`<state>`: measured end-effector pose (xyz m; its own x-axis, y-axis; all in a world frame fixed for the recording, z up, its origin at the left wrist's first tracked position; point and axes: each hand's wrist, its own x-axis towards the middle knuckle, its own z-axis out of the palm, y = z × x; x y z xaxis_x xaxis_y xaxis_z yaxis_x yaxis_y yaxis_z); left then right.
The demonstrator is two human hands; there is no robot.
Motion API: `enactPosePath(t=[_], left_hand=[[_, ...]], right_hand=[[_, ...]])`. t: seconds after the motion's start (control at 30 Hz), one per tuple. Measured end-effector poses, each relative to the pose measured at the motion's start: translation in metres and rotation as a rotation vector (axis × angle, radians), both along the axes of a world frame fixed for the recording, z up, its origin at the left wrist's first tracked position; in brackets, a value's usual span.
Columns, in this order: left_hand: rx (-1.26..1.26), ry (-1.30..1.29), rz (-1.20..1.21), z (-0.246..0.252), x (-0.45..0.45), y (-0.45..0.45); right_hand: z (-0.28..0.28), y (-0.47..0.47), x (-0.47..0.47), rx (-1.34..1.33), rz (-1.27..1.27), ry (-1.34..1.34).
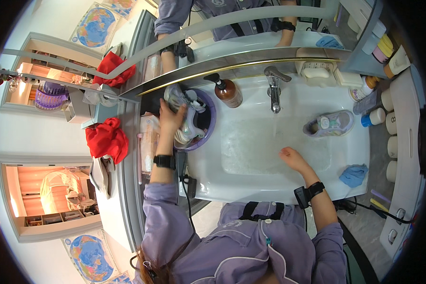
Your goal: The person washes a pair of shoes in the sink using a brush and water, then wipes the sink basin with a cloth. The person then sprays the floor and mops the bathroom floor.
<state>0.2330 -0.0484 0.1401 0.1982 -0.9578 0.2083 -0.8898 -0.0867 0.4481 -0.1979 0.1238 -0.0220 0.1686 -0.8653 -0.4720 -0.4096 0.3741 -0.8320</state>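
My left hand (171, 117) is at a purple round basin (212, 124) left of the sink, its fingers around a light-coloured shoe (175, 96). More pale, strapped pieces, perhaps shoes, lie in that basin; their exact form is hard to tell. Over the white washbasin (248, 184) hovers my right hand (293, 159), fingers loosely curled, with nothing visible in it. A single grey-lilac sneaker (329, 124) rests on the right side of the washbasin, beyond that hand. A chrome faucet (275, 92) stands at the back, with a brown pump bottle (229, 93) to its left.
A blue cloth (354, 175) lies at the washbasin's right corner. Soap in a dish (316, 73) sits at the back right, near several bottles and a white-and-blue container (373, 117). A mirror (234, 35) spans the back. Red fabric (108, 139) lies left; cables run beside both arms.
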Motion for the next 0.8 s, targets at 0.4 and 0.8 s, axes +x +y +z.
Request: enactPosePath(t=[0.4,0.8], left_hand=[[-0.102,-0.262,-0.25,0.006,-0.092,0.124],[-0.108,-0.445,-0.2,-0.016,-0.055,0.102]], right_hand=[[0.081,-0.132,0.178,-0.373,-0.007,-0.061],[0.025,-0.091,0.125,-0.408,0.119,-0.005]])
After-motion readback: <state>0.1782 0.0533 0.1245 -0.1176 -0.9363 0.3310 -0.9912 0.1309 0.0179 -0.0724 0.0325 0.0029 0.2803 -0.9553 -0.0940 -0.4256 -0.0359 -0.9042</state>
